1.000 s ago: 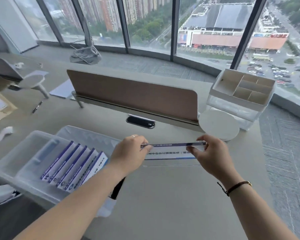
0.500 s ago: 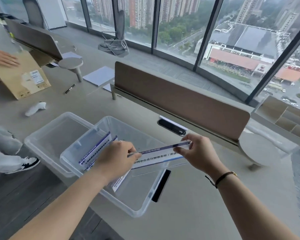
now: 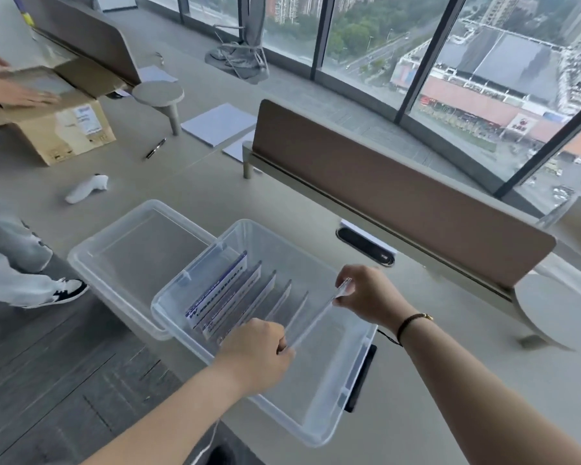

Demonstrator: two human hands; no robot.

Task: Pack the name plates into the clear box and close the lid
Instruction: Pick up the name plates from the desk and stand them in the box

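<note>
Desk (image 3: 450,414): grey, by tall windows.
Left hand (image 3: 259,354): pinches the near end of a name plate (image 3: 311,322).
Right hand (image 3: 369,293): pinches its far end.
Plate: held over the clear box (image 3: 319,427), just beside the stacked plates (image 3: 228,297).

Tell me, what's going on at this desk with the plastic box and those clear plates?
A person is packing name plates into a clear box on the desk. Both hands hold one clear name plate by its ends, the left hand at the near end, the right hand at the far end, over the box. A row of plates already stands inside. The lid lies beside the box, not yet on. Another person's hands rest on a cardboard box.
</note>
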